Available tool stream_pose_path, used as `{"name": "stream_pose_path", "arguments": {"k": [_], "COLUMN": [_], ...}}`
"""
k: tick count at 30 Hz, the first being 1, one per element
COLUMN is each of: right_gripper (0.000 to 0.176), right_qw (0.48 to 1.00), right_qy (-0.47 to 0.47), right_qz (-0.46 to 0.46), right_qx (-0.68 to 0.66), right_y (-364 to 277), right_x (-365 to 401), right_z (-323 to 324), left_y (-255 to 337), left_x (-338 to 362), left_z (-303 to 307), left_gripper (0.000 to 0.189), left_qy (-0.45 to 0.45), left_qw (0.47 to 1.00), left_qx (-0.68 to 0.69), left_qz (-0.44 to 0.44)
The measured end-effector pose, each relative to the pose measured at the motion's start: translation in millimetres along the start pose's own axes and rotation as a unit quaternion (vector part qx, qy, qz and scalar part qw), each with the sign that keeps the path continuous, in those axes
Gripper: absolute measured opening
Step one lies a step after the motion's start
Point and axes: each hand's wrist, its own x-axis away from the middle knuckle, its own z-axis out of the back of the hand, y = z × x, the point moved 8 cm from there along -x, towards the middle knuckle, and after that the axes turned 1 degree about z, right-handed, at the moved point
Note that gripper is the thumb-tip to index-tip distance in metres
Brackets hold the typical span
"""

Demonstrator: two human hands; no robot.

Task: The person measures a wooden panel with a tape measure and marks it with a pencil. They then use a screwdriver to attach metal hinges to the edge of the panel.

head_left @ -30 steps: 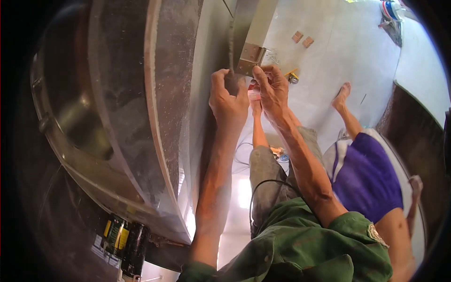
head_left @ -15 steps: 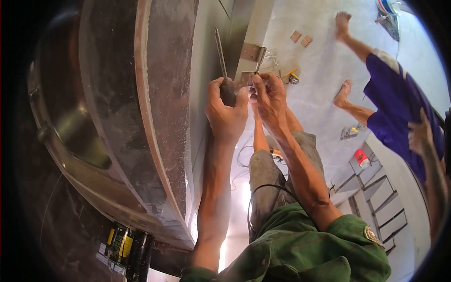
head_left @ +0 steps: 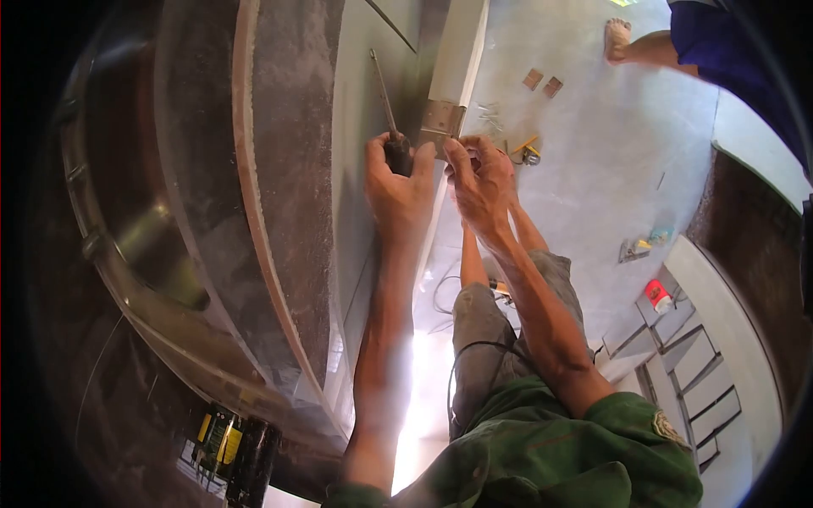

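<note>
In my left hand [head_left: 398, 196] is a screwdriver [head_left: 397, 157], gripped by its dark handle with the thin shaft pointing up and slightly left. My left thumb lies close to a metal hinge [head_left: 443, 116] set against the edge of a pale panel [head_left: 454, 59]. The closed fingers of my right hand [head_left: 484, 182] pinch the lower end of that hinge. Those fingers partly hide its lower leaf, and whether they also hold a screw cannot be made out.
Two small brown metal pieces [head_left: 542, 82] and a yellow-handled tool [head_left: 526, 145] lie on the floor. A red container [head_left: 656, 295] stands by a white slatted frame [head_left: 703, 372]. A co-worker's bare foot [head_left: 618, 41] is at upper right. Dark stone-like slabs [head_left: 292, 169] rise at left.
The hinge, earlier spread with its pin standing out, now sits flatter against the panel edge. My right fingers moved slightly left with it. The co-worker has shifted mostly out of view at upper right.
</note>
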Motion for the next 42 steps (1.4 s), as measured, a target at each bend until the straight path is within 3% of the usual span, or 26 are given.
{"name": "stream_pose_path", "arguments": {"k": [6, 12, 15, 22, 25, 28, 31, 34, 40, 42], "right_gripper": [0.023, 0.020, 0.023, 0.030, 0.034, 0.037, 0.038, 0.038, 0.037, 0.036], "right_qw": [0.996, 0.997, 0.996, 0.999, 0.993, 0.980, 0.989, 0.987, 0.983, 0.980], "right_qy": [0.003, 0.043, 0.044, 0.025, 0.029, 0.057, 0.052, 0.033, 0.025, 0.013], "right_qz": [-0.019, 0.041, 0.071, 0.027, 0.072, 0.069, 0.035, 0.016, 0.113, 0.095], "right_qx": [-0.082, -0.054, 0.026, 0.040, 0.090, 0.176, 0.135, 0.155, 0.143, 0.177], "right_y": [13.5, 5.1, -4.2, -4.8, -7.3, -15.1, -12.3, -10.6, -6.8, -0.1], "right_x": [-3.1, 0.4, 1.6, 7.9, 10.6, 14.9, 18.2, 14.9, 11.8, 7.5], "right_z": [-2.1, -1.4, -2.5, -5.1, -4.7, -4.4, -6.8, -7.3, -9.1, -8.1], "left_y": [-5.9, 4.5, 9.0, -0.7, 6.4, 17.3, 7.0, 2.8, -26.1, -24.3], "left_x": [2.8, -9.1, -13.6, -14.6, -14.4, -8.3, -11.2, -8.7, -9.4, -9.0], "left_z": [4.6, 3.2, 7.8, 2.6, 4.8, 9.0, 9.8, 11.5, 6.1, 5.8], "left_gripper": [0.039, 0.037, 0.036, 0.036, 0.037, 0.039, 0.038, 0.037, 0.033, 0.032], "left_qy": [0.041, 0.020, 0.035, -0.002, 0.005, 0.025, 0.034, -0.047, -0.056, -0.053], "left_qw": [0.999, 0.999, 0.997, 0.998, 0.998, 0.998, 0.999, 0.999, 0.995, 0.996], "left_qx": [0.031, -0.022, -0.066, 0.063, 0.029, -0.051, -0.023, 0.009, 0.075, 0.063], "left_qz": [0.002, 0.021, 0.011, -0.018, -0.053, 0.027, -0.016, 0.018, -0.017, -0.037]}}
